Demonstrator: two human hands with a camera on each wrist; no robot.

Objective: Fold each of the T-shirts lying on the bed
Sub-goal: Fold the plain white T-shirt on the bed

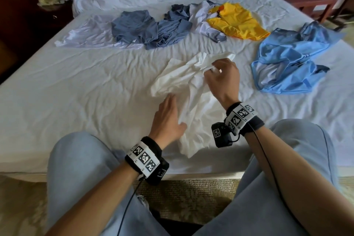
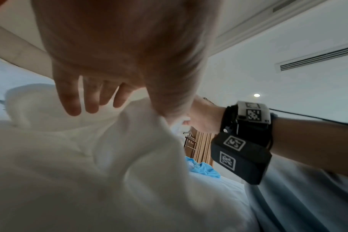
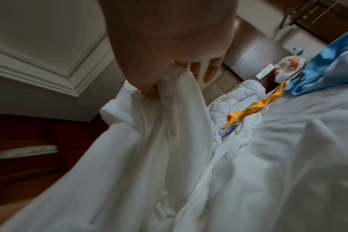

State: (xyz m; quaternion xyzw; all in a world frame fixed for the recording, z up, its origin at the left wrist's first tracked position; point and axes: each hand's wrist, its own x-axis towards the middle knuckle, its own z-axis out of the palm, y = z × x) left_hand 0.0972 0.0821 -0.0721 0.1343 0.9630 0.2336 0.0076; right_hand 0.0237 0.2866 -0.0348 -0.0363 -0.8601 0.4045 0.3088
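Head view — crumpled white T-shirt (image 1: 183, 82).

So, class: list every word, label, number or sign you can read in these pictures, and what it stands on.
No readable words or numbers.
Wristbands on the left hand and right hand: black-and-white square codes only, no letters.
Light blue T-shirt: a small dark mark, too blurred to read.

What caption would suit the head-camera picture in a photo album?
Right hand pinches a crumpled white T-shirt on the bed, left hand flat on it, more shirts waiting behind.
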